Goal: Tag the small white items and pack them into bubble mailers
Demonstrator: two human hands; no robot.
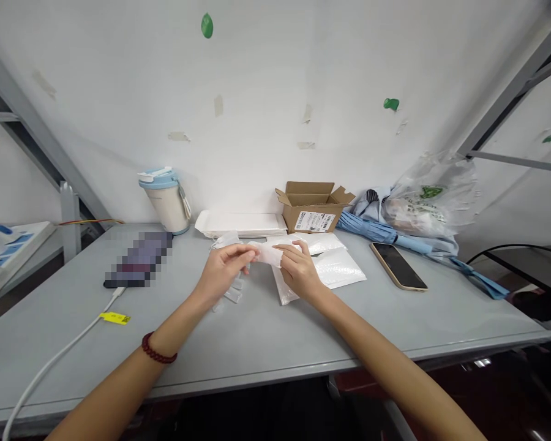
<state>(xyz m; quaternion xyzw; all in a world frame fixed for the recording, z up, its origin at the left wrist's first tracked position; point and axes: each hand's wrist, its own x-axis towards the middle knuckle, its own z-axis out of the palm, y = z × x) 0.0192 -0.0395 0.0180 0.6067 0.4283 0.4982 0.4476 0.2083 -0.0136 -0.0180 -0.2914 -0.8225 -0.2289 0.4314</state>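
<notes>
A small, whitish, see-through pouch (267,255) is stretched between my two hands above the table. My left hand (224,269) pinches its left end between thumb and fingertips. My right hand (299,271) has its fingers closed over the right end. What the pouch contains, if anything, I cannot make out. Several small clear plastic pieces (233,294) lie on the table by my left hand, partly hidden by it. White padded mailers (340,267) lie under and beyond my right hand, overlapping one another.
Against the wall stand a cream tumbler (168,205), a stack of white envelopes (248,223) and an open cardboard box (310,214). To the right are a blue folded umbrella (371,228), a plastic bag (431,196) and a phone (398,267). A cabled, blurred device (140,260) lies left.
</notes>
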